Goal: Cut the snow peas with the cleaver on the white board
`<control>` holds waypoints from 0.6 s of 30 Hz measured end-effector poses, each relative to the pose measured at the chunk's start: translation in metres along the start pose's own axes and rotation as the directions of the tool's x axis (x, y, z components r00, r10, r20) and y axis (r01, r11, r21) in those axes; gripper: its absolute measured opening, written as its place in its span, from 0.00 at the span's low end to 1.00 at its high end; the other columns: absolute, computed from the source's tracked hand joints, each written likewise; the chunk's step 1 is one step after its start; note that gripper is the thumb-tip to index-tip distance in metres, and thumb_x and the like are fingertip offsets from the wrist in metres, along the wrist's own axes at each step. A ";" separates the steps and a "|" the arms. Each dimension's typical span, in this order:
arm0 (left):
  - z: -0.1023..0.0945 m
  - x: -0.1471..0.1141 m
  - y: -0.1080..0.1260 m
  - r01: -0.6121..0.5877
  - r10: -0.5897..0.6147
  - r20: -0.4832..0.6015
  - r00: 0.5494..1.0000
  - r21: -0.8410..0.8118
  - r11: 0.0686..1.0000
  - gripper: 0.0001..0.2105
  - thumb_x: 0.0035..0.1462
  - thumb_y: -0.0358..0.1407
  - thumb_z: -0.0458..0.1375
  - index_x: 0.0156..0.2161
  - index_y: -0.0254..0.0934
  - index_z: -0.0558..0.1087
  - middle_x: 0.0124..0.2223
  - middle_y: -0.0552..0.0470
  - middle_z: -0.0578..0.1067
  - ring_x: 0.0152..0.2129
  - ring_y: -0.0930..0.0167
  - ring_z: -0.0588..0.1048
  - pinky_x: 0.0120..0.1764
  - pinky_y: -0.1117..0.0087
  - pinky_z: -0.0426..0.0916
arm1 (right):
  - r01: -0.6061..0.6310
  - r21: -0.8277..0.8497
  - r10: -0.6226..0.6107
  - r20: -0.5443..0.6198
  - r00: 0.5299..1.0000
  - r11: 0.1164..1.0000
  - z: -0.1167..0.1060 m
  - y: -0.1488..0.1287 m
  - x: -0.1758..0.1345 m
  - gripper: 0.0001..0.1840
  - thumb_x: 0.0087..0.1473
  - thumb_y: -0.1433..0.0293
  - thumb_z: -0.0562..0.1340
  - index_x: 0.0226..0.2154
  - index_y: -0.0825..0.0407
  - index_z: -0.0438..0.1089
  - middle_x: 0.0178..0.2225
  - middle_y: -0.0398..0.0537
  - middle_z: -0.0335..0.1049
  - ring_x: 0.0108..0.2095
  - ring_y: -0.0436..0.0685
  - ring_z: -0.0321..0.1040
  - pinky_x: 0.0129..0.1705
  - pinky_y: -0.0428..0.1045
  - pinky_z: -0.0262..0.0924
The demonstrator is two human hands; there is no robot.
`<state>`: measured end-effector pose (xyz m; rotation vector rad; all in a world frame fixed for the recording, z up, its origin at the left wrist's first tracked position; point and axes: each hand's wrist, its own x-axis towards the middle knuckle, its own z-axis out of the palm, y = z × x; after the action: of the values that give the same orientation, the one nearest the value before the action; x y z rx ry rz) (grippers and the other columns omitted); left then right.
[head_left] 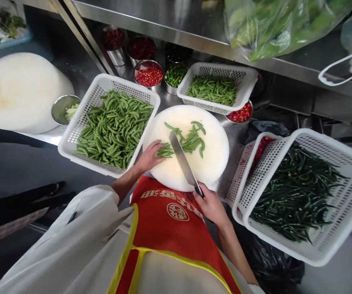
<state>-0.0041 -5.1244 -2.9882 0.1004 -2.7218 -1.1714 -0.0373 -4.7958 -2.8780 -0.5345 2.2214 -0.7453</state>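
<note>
On the round white cutting board (206,169) lies a loose group of green pea pods (192,141). My left hand (150,156) is at the board's left side, its fingers closed on a small bunch of pea pods (165,150). My right hand (211,204) grips the black handle of a kitchen knife (184,161). The blade slants up and left across the board, between the bunch in my left hand and the loose pods. A white perforated basket (67,141) heaped with whole pea pods (114,126) stands just left of the board.
Behind the board is another white basket (246,83) of pods, beside metal tins of chopped red chilies (149,76). At right, a large basket (344,216) holds dark green peppers (298,196). A steel shelf (163,24) overhangs the back. Another thick board (19,92) sits far left.
</note>
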 end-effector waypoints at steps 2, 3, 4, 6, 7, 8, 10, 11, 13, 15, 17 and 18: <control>-0.001 -0.003 0.001 0.062 -0.057 -0.097 0.994 0.045 0.997 0.20 0.61 0.40 0.63 0.56 0.37 0.70 0.59 0.39 0.71 0.58 0.58 0.71 0.62 0.52 0.68 | -0.008 -0.035 0.007 -0.011 1.000 0.999 0.001 0.000 -0.001 0.20 0.65 0.60 0.52 0.52 0.50 0.69 0.34 0.47 0.76 0.29 0.57 0.71 0.36 0.49 0.61; -0.001 -0.005 0.002 0.104 -0.093 -0.139 0.986 0.075 0.992 0.17 0.63 0.38 0.60 0.55 0.37 0.71 0.55 0.40 0.73 0.55 0.59 0.73 0.61 0.53 0.69 | -0.009 -0.048 0.008 -0.013 1.000 0.999 0.002 0.000 -0.001 0.20 0.65 0.60 0.52 0.52 0.50 0.69 0.34 0.47 0.76 0.29 0.57 0.71 0.36 0.49 0.60; 0.000 -0.006 0.002 0.144 -0.125 -0.163 0.979 0.108 0.984 0.14 0.64 0.36 0.58 0.53 0.36 0.72 0.52 0.40 0.75 0.53 0.59 0.74 0.59 0.53 0.70 | -0.008 -0.053 0.007 -0.012 1.000 0.999 0.003 -0.001 -0.002 0.20 0.64 0.60 0.52 0.52 0.50 0.69 0.34 0.47 0.76 0.29 0.57 0.71 0.36 0.50 0.60; 0.002 -0.007 0.003 0.198 -0.171 -0.162 0.972 0.171 0.965 0.12 0.64 0.32 0.55 0.51 0.36 0.75 0.49 0.41 0.76 0.49 0.59 0.75 0.57 0.53 0.71 | 0.000 -0.046 0.000 -0.002 1.000 0.999 0.005 -0.001 -0.002 0.20 0.64 0.60 0.52 0.52 0.51 0.69 0.35 0.48 0.77 0.30 0.58 0.72 0.36 0.49 0.61; 0.003 -0.005 0.004 0.211 -0.185 -0.149 0.972 0.191 0.959 0.12 0.64 0.31 0.54 0.50 0.36 0.76 0.48 0.42 0.77 0.48 0.59 0.75 0.57 0.53 0.71 | 0.004 -0.040 -0.004 0.005 1.000 0.999 0.006 -0.002 -0.001 0.20 0.64 0.60 0.52 0.52 0.51 0.69 0.36 0.49 0.78 0.31 0.58 0.73 0.36 0.49 0.61; 0.004 -0.003 0.005 0.220 -0.195 -0.140 0.971 0.200 0.955 0.13 0.64 0.30 0.53 0.49 0.35 0.76 0.48 0.42 0.77 0.47 0.60 0.75 0.56 0.53 0.71 | 0.005 -0.035 -0.005 0.010 1.000 0.999 0.008 -0.003 -0.001 0.21 0.64 0.60 0.52 0.52 0.51 0.69 0.36 0.49 0.78 0.32 0.58 0.73 0.37 0.49 0.62; 0.005 0.002 0.006 0.241 -0.217 -0.140 0.966 0.186 0.953 0.15 0.64 0.28 0.51 0.49 0.35 0.77 0.48 0.42 0.78 0.46 0.61 0.75 0.55 0.56 0.72 | 0.001 -0.035 0.000 0.011 1.000 0.999 0.009 -0.005 0.000 0.21 0.64 0.60 0.51 0.52 0.51 0.69 0.36 0.49 0.78 0.33 0.59 0.74 0.37 0.49 0.62; 0.004 0.005 0.006 0.243 -0.222 -0.135 0.966 0.172 0.955 0.16 0.63 0.28 0.50 0.49 0.35 0.77 0.48 0.42 0.78 0.46 0.62 0.75 0.55 0.57 0.73 | -0.002 -0.040 0.003 0.009 1.000 0.999 0.010 -0.006 0.000 0.21 0.65 0.60 0.51 0.52 0.51 0.69 0.36 0.49 0.78 0.33 0.59 0.74 0.37 0.49 0.62; 0.002 0.010 0.006 0.234 -0.218 -0.117 0.969 0.148 0.961 0.16 0.64 0.28 0.49 0.49 0.36 0.78 0.48 0.43 0.78 0.46 0.63 0.76 0.54 0.59 0.73 | 0.003 -0.054 -0.003 0.001 1.000 0.999 0.011 -0.007 0.001 0.20 0.64 0.60 0.51 0.52 0.50 0.69 0.37 0.49 0.79 0.34 0.59 0.74 0.38 0.50 0.62; 0.000 0.014 0.006 0.212 -0.198 -0.105 0.975 0.138 0.968 0.16 0.64 0.28 0.48 0.47 0.36 0.79 0.47 0.44 0.78 0.45 0.64 0.76 0.53 0.60 0.74 | 0.019 -0.059 -0.019 0.000 1.000 0.998 0.012 -0.008 0.001 0.20 0.64 0.61 0.51 0.53 0.50 0.69 0.39 0.49 0.79 0.36 0.59 0.74 0.39 0.50 0.63; -0.002 0.018 0.005 0.182 -0.169 -0.103 0.980 0.137 0.974 0.16 0.64 0.29 0.48 0.46 0.37 0.79 0.47 0.44 0.78 0.44 0.63 0.76 0.52 0.60 0.74 | 0.028 -0.053 -0.028 0.002 1.000 0.998 0.013 -0.008 0.001 0.20 0.64 0.61 0.52 0.53 0.50 0.69 0.40 0.49 0.79 0.36 0.59 0.75 0.40 0.50 0.63; -0.003 0.019 0.005 0.163 -0.151 -0.095 0.984 0.139 0.977 0.16 0.64 0.29 0.49 0.45 0.37 0.80 0.46 0.44 0.78 0.44 0.63 0.76 0.52 0.59 0.74 | 0.028 -0.049 -0.028 -0.001 1.000 0.998 0.014 -0.008 0.001 0.20 0.64 0.61 0.52 0.53 0.50 0.69 0.40 0.49 0.79 0.36 0.59 0.75 0.40 0.50 0.63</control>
<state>-0.0224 -5.1257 -2.9801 0.3824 -2.7631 -0.9781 -0.0265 -4.8076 -2.8811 -0.5907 2.2425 -0.7073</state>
